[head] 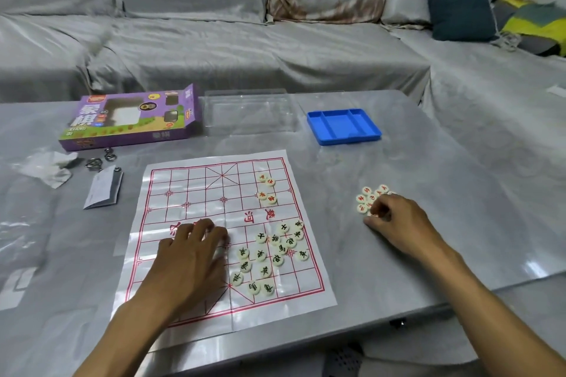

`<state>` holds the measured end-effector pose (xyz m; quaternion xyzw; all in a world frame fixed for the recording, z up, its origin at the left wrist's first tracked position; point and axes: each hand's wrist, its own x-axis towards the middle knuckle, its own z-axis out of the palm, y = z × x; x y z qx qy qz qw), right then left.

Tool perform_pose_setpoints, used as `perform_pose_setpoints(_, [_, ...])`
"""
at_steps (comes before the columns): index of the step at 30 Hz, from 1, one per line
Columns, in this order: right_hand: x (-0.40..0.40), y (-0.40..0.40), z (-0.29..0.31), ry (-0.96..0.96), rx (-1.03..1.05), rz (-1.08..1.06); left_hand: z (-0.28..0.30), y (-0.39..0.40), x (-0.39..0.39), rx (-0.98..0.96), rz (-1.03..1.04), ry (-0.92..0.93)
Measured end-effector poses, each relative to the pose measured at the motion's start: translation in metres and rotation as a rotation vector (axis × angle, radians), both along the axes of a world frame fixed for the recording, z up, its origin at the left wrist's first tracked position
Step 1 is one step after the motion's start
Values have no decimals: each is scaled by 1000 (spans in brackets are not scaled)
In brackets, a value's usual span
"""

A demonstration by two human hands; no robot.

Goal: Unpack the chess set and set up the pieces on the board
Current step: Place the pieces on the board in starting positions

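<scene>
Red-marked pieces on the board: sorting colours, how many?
4, all in the board's far right corner: two farther, two nearer. The left hand may hide more.

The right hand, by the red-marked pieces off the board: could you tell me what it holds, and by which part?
The right hand has its fingers curled at the red-marked pieces on the table; whether it pinches one cannot be told.

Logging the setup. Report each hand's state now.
Left hand: open, fingers resting on the board.
Right hand: fingers curled at the red pieces; grip cannot be told.
</scene>
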<state>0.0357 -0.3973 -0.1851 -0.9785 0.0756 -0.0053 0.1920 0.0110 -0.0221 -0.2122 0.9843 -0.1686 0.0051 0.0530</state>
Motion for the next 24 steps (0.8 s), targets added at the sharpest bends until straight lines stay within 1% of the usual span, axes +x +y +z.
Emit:
perform_pose_setpoints(6, [11,19,-17,-120,72,72,0,-4,3,-3,21,-4])
perform_pose_setpoints(9, [17,22,-20,-153,61,92,-1,-4,5,1,20,-6])
perform_pose_setpoints(19, [25,30,-23,-150,8,69,1,-3,4,-6,9,5])
perform_pose_setpoints(24, [34,57,-9,-176,28,99,1,-3,4,-16,10,-1])
